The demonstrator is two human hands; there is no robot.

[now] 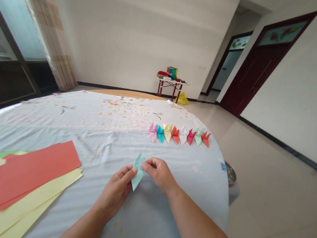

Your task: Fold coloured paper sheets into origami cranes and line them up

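A light turquoise origami crane (137,177), partly folded with a long pointed wing, is held up over the near part of the table. My left hand (121,181) pinches its left side between thumb and fingers. With thumb and forefinger, my right hand (156,171) grips a small point at the crane's upper right. Beyond my hands stands a row of several finished paper cranes, among them a pink one (152,132), a blue one (160,133), a white one (183,135) and an orange one (205,139) at the right end.
Coloured paper sheets lie at the left, with red sheets (34,173) over yellow ones (36,206). A pale flowered cloth (110,144) covers the round table. A metal bowl (230,173) sits beyond its right edge. A small side table (172,81) stands by the far wall.
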